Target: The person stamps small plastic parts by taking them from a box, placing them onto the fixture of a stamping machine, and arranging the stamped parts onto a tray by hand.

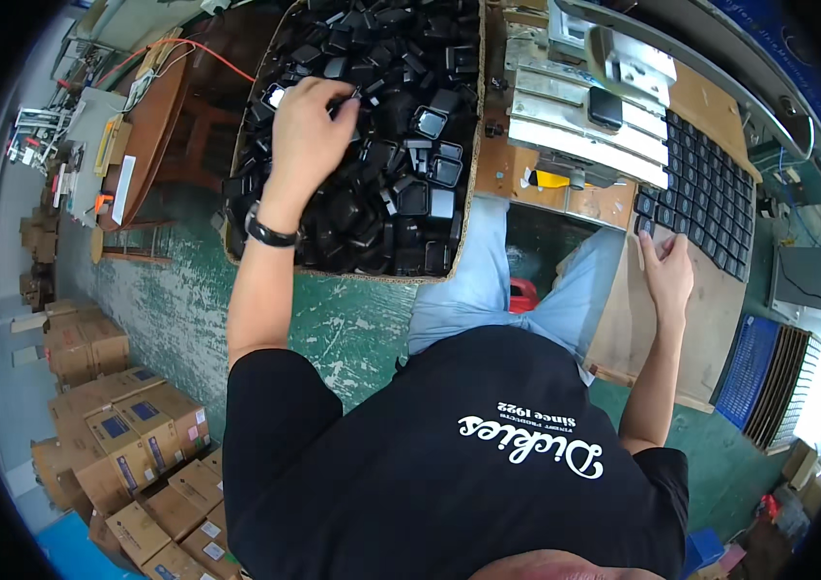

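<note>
Black shirt (410,464) up close; left hand (310,135) curled over loose cases (413,199), can't tell grip; right hand (669,275), fingers parted, at case rows (705,198) just ahead.

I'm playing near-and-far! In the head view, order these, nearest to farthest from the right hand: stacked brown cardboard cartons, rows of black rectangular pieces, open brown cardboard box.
From the right hand:
1. Rows of black rectangular pieces, beside it.
2. Open brown cardboard box, leftward.
3. Stacked brown cardboard cartons, lower left.
</note>
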Available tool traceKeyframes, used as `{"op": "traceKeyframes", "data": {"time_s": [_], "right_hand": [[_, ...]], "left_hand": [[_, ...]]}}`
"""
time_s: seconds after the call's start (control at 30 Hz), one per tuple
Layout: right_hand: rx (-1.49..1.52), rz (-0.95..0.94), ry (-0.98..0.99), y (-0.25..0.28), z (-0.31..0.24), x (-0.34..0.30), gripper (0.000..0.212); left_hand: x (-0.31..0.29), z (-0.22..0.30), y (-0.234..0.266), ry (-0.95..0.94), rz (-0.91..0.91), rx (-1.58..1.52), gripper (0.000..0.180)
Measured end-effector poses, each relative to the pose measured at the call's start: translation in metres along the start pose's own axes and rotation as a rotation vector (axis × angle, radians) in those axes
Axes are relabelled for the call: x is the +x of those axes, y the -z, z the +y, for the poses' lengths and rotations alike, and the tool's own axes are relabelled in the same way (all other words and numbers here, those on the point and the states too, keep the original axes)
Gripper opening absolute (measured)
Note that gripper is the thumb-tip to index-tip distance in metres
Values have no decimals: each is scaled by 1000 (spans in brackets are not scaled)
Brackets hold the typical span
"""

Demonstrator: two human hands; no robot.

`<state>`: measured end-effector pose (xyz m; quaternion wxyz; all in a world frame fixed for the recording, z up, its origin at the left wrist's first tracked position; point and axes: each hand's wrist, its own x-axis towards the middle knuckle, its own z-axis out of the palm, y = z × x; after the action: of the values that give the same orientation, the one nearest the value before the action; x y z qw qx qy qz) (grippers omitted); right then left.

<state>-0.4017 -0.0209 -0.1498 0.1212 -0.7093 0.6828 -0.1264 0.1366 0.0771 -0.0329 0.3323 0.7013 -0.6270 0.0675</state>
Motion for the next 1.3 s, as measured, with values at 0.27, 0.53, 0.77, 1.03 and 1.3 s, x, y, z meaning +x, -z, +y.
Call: {"op": "traceKeyframes", "data": {"time_s": [0.27, 0.53, 0.77, 1.03, 1.3], "right_hand": [[292, 18, 70, 45, -39, -5, 28], [1031, 88, 439, 89, -106, 16, 13], [649, -93, 592, 101, -158, 59, 45], [341, -44, 716, 89, -183, 86, 54], [1297, 297, 433, 65, -101, 30, 56]], "left_hand": [[15, -6, -8, 329, -283, 43, 13], [-18, 3, -6, 267, -26, -761, 11], [-18, 26, -4, 165, 19, -795, 21], [27, 123, -21, 178, -298, -1007, 48], [72, 177, -91, -49, -419, -869, 25]]}}
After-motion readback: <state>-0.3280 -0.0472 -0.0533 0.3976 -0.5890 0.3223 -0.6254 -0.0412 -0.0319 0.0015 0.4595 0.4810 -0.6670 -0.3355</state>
